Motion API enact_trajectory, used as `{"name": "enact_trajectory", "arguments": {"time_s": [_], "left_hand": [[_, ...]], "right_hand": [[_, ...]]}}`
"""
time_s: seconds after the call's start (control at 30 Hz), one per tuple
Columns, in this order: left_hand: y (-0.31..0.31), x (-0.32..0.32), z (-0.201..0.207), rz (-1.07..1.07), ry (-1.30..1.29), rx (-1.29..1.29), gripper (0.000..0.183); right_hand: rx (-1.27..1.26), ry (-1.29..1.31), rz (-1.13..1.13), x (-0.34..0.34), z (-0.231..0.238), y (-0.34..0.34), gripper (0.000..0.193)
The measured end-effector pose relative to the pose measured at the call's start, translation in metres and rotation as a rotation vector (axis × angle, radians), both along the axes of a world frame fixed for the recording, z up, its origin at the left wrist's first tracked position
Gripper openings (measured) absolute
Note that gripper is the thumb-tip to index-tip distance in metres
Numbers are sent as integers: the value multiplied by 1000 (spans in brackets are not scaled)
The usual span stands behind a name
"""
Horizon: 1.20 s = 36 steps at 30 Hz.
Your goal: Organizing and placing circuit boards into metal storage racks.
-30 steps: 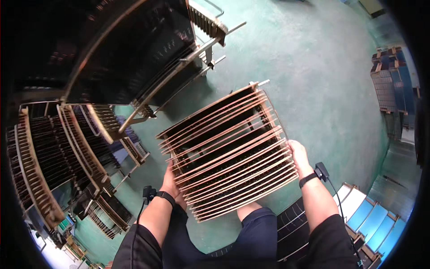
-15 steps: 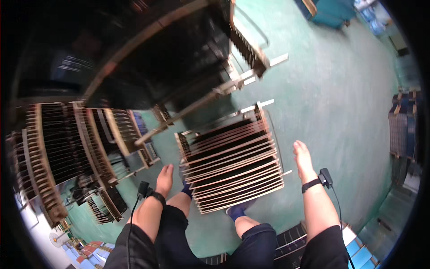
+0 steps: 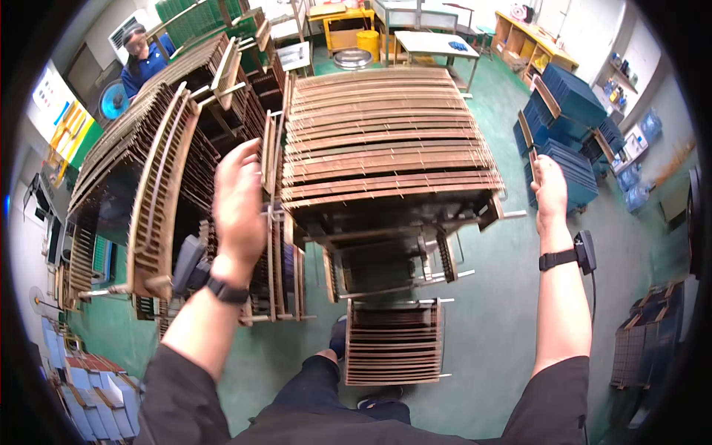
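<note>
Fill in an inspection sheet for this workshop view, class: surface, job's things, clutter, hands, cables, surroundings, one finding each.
Surface: green floor, bare patches between racks.
Job's things: brown slatted rack raised at chest height between both hands; smaller slatted rack on the floor by the feet.
Clutter: stacked brown racks crowding the left.
Hands: left hand on the rack's left edge; right hand at its right edge; grip unclear.
Cables: thin lead from the right wrist device.
Surroundings: blue racks, yellow tables, a co-worker.

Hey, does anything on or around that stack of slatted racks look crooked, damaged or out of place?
Nothing looks damaged. One slatted rack lies alone on the green floor by the person's feet, apart from the raised stack.
</note>
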<state>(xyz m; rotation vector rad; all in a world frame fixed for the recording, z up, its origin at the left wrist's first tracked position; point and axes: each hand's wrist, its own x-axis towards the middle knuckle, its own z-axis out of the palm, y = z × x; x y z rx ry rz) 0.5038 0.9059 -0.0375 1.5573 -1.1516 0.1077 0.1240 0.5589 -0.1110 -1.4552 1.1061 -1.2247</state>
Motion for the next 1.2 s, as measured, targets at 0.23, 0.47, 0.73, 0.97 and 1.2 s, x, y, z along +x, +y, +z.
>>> {"name": "enact_trajectory", "arguments": {"time_s": [0.23, 0.47, 0.73, 0.97, 1.2], "left_hand": [[-32, 77, -128, 480, -467, 506, 45], [-44, 70, -102, 141, 1243, 90, 42], [46, -20, -57, 153, 1216, 45, 41], [183, -142, -5, -117, 1529, 76, 32], [311, -185, 2, 9, 1604, 346, 21]], "right_hand": [[543, 157, 259, 96, -7, -21, 34], [496, 341, 95, 102, 1, -21, 41], [509, 245, 181, 26, 123, 88, 18], [547, 185, 146, -139, 175, 235, 20], [989, 164, 117, -234, 108, 340, 31]]}}
